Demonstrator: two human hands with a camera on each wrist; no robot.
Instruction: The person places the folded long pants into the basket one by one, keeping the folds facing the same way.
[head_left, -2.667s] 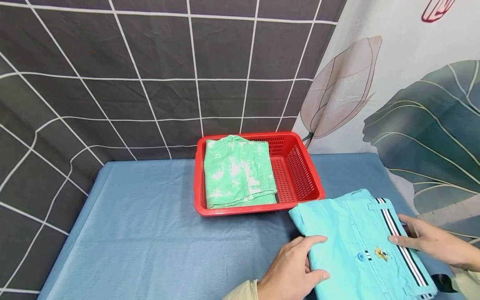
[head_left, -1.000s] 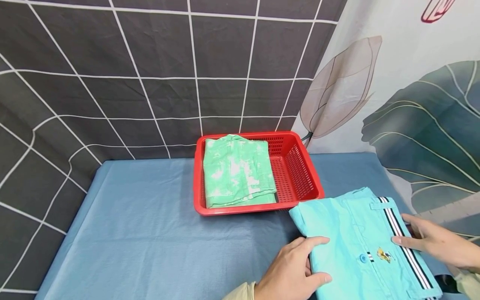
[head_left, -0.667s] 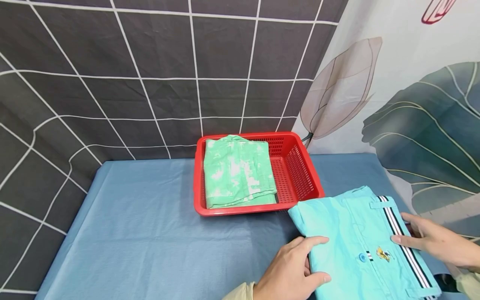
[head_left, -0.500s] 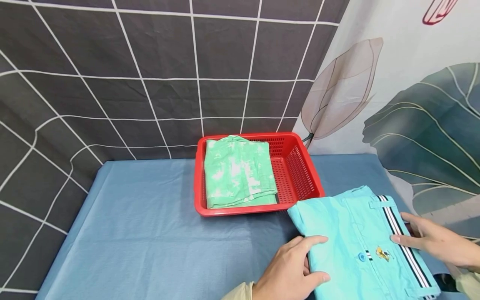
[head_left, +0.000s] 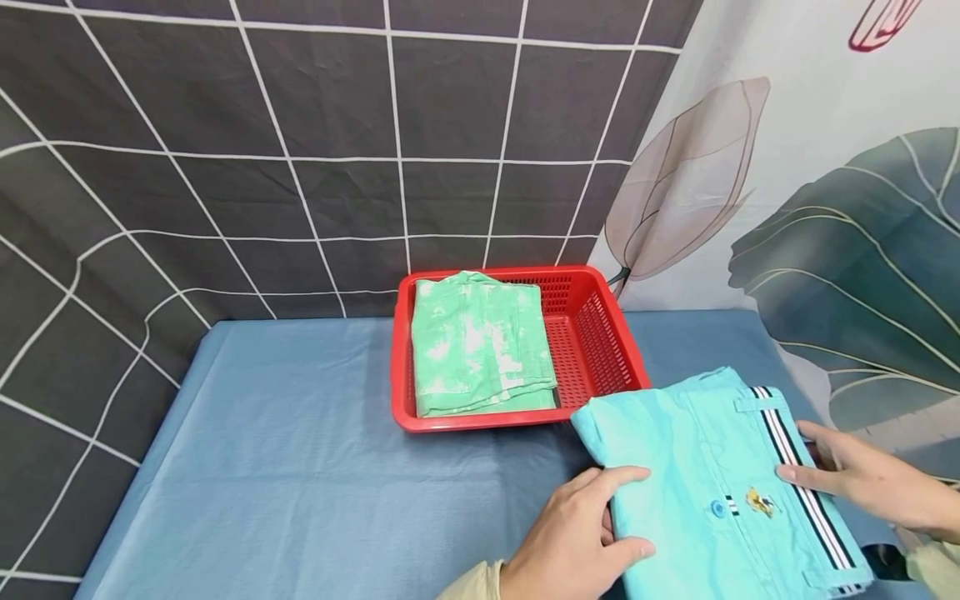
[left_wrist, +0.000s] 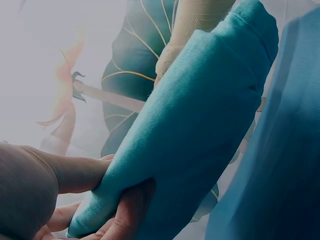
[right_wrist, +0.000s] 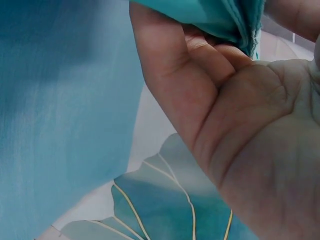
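A folded pair of turquoise pants [head_left: 697, 492] hangs between both hands at the lower right of the head view. It has a striped waistband, belt loops, a blue button and a small embroidered emblem. My left hand [head_left: 577, 533] grips the folded left edge, thumb on top and fingers beneath; the left wrist view shows thumb and fingers pinching the turquoise pants [left_wrist: 170, 135]. On the waistband side, my right hand [head_left: 862, 483] holds the other edge with its thumb over the stripes. Seen from the right wrist, fingers of the right hand [right_wrist: 225, 100] curl under the cloth.
A red basket [head_left: 517, 423] stands at the back of the blue-covered table [head_left: 300, 458]; the pants' far corner overlaps its front right corner in the head view. Folded green-and-white cloth [head_left: 480, 350] lies in its left part. Dark gridded fabric [head_left: 322, 108] hangs behind.
The pants and both hands have shifted slightly left and away from the person, closer to the basket. Both hands keep the same grip.
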